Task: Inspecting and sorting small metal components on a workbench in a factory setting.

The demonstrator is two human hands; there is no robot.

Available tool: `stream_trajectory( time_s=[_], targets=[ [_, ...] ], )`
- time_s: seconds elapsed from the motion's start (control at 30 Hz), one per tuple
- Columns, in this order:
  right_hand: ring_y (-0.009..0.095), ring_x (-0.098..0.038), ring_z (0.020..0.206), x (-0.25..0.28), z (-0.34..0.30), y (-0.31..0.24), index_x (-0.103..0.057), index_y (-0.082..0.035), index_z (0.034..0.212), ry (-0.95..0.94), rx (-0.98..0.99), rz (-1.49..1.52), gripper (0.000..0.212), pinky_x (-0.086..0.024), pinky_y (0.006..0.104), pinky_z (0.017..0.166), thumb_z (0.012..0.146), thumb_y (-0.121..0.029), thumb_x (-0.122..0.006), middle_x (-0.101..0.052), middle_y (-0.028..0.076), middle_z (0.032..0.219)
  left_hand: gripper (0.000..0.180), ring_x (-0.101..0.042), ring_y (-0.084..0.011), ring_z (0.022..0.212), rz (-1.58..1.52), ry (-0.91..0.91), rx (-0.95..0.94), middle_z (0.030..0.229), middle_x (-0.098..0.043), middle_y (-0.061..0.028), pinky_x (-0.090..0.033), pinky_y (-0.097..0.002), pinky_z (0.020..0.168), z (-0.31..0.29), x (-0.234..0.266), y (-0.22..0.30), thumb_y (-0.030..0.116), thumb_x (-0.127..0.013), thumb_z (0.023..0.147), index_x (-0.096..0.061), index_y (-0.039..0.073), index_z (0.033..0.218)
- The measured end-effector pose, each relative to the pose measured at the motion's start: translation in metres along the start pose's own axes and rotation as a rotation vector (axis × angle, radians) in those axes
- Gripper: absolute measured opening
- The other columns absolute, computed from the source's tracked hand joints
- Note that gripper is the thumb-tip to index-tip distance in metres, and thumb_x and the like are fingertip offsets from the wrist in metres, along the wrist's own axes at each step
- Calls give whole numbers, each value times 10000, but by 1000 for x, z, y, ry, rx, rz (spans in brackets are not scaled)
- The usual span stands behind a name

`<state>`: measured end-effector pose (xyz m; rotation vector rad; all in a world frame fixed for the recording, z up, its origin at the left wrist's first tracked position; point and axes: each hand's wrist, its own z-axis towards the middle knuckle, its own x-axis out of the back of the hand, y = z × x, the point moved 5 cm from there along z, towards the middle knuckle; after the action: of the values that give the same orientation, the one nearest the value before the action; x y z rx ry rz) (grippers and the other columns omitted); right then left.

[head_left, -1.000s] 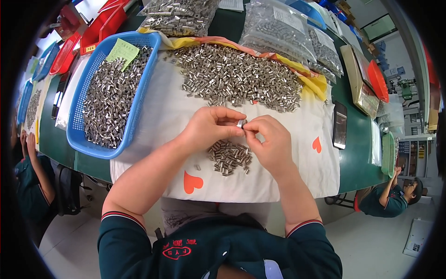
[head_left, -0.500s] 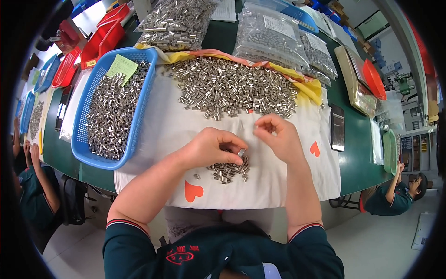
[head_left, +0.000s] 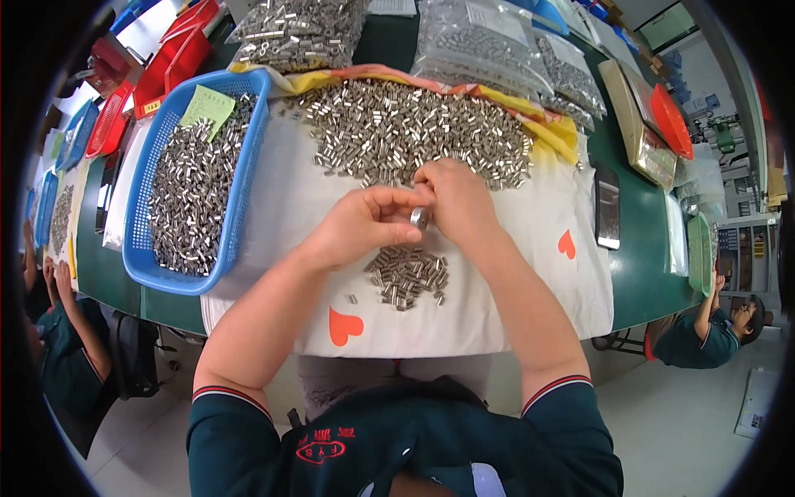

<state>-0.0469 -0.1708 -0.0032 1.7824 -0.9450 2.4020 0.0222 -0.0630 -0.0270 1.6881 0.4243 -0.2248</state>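
Between the thumb and fingers of my left hand [head_left: 364,217] is a small round metal ring [head_left: 420,219], seen partly from its side. Close against it, the fingers of my right hand [head_left: 457,199] are pinched together just above the ring; whatever they hold is hidden. Below my left hand lies a small heap of short silvery metal sleeves [head_left: 406,277] on the white cloth [head_left: 497,319]. Beyond both hands spreads a much larger pile of the same sleeves [head_left: 397,132], reaching the cloth's yellow edge.
At the left stands a blue perforated basket [head_left: 132,224] full of sleeves, with a green paper slip [head_left: 207,109]. Bulging plastic bags [head_left: 480,50] of metal parts line the back. A phone [head_left: 607,211] lies at the right. Other people [head_left: 712,335] sit at both sides.
Both hands have moved away from me, toward the large pile. My right hand has come left, bringing its fingers up to the ring in my left hand. The view has shifted slightly.
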Motion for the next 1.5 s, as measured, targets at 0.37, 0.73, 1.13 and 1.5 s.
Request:
stream_trajectory(
  time_s=[0.37,0.73,1.13,1.5],
  targets=[
    [78,-509,679,21,-41,4,-590,-2,796,-59,-111,858,75,-412,214,623,722,6,-596,-583,11,761,357,-582,-130,840,4,105,14,931,-593,-84,-494,-242,741,1,2,2,-35,-615,743,-510,-36,1084],
    [191,-571,621,30,-48,-21,-558,-17,745,246,195,299,92,-462,291,561,665,-18,-604,-565,82,709,354,-577,-108,827,203,195,26,913,-599,-66,-486,-223,736,-3,0,2,-26,-649,720,-541,-32,1058],
    [160,-562,619,26,-37,9,-594,-24,788,-275,-171,736,105,-449,274,570,709,-89,-614,-588,86,729,338,-556,-69,774,243,-31,72,859,-601,-18,-470,-204,699,-7,-9,0,22,-694,693,-594,20,1016],
    [225,-562,681,-7,-1,-3,-588,-40,768,24,67,-3,111,-450,321,613,721,-140,-577,-569,83,738,331,-536,-48,750,317,-121,31,811,-593,8,-458,-195,683,-5,-8,2,21,-694,695,-600,28,1012]
  ],
)
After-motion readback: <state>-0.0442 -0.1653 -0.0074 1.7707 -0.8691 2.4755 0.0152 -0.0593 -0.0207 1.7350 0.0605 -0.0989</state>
